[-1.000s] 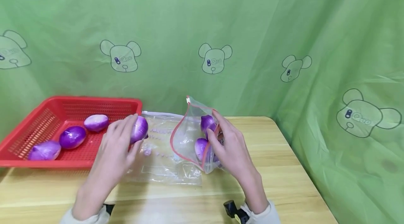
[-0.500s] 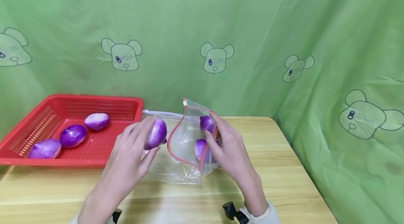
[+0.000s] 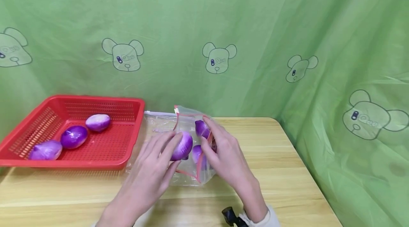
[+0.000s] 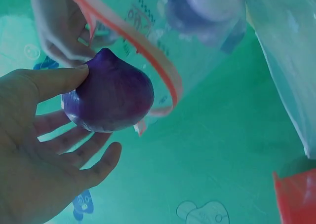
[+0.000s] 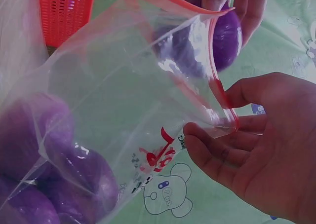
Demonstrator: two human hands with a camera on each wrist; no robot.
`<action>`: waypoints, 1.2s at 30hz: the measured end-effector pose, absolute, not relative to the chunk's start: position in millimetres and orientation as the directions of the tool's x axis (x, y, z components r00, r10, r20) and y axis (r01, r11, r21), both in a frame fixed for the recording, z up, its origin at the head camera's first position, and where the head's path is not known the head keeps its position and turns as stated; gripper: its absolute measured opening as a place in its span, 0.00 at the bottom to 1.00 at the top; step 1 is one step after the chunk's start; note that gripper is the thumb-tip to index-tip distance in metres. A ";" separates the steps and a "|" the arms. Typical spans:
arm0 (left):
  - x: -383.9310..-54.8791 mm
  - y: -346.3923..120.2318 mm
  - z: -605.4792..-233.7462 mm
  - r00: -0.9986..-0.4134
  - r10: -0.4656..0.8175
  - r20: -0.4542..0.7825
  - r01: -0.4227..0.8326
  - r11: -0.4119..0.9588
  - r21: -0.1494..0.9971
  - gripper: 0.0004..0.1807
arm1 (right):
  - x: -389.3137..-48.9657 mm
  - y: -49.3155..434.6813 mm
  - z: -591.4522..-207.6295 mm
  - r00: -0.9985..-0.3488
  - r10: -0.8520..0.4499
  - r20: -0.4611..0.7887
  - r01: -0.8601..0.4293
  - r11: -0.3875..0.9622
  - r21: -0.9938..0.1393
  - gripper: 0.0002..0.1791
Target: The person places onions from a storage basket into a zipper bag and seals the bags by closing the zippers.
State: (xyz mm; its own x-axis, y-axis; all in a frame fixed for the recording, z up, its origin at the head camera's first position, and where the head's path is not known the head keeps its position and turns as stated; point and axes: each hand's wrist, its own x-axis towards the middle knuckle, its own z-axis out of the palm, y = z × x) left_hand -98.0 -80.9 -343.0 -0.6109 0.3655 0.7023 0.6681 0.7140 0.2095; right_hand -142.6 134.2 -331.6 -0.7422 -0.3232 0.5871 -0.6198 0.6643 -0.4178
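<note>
The counter (image 3: 265, 156) has a pale wood grain, and its far corner, at 2 o'clock in the head view, is rounded. A green curtain (image 3: 172, 14) hangs at 12 and at 3 o'clock, with folds and printed animal heads (image 3: 219, 60). At 9 o'clock from the open bag (image 3: 191, 124) stands a red basket (image 3: 127, 156), in which three onions (image 3: 74, 137) lie; its near end is cut off by the left border. A flat clear bag (image 3: 156, 120) lies under the work, and much of it is covered.

The left hand (image 3: 148, 170) holds one onion (image 3: 183, 146) at the mouth of the open bag, the thumb on one side and the fingers on the other. How far this onion is inside, I cannot say exactly. The right hand (image 3: 228, 154), at 3 o'clock from it, pinches the red rim (image 5: 216, 76) between thumb and fingers.

More onions (image 3: 201, 127) are inside the open bag; in the right wrist view they overlap under shiny film, so their number is not sure. The small print (image 5: 157, 157) on the film is hard to read. The left forearm leaves the head view at 7 o'clock; near 6 o'clock, a black device (image 3: 229, 215) is cut by the border.
</note>
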 end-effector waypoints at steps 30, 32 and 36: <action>-95.0 -84.2 -323.3 -0.433 0.261 0.863 0.738 0.653 0.173 0.24 | -107.8 155.3 -298.6 -0.686 -0.334 0.646 -0.707 0.519 -0.481 0.29; -95.1 -86.0 -322.9 -0.461 0.284 0.841 0.731 0.658 0.179 0.25 | -107.7 158.2 -297.3 -0.658 -0.322 0.681 -0.726 0.511 -0.460 0.30; -98.5 -87.0 -330.4 -0.501 0.338 0.797 0.735 0.652 0.186 0.22 | -111.9 160.9 -298.5 -0.661 -0.363 0.656 -0.739 0.463 -0.488 0.29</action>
State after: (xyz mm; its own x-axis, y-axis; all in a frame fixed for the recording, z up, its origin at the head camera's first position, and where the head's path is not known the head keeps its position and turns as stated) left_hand -98.5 -87.0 -330.4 -0.5007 0.3377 0.7970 0.7353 0.6518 0.1857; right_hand -111.9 160.9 -298.5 -0.6612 -0.3634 0.6564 -0.7395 0.4632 -0.4885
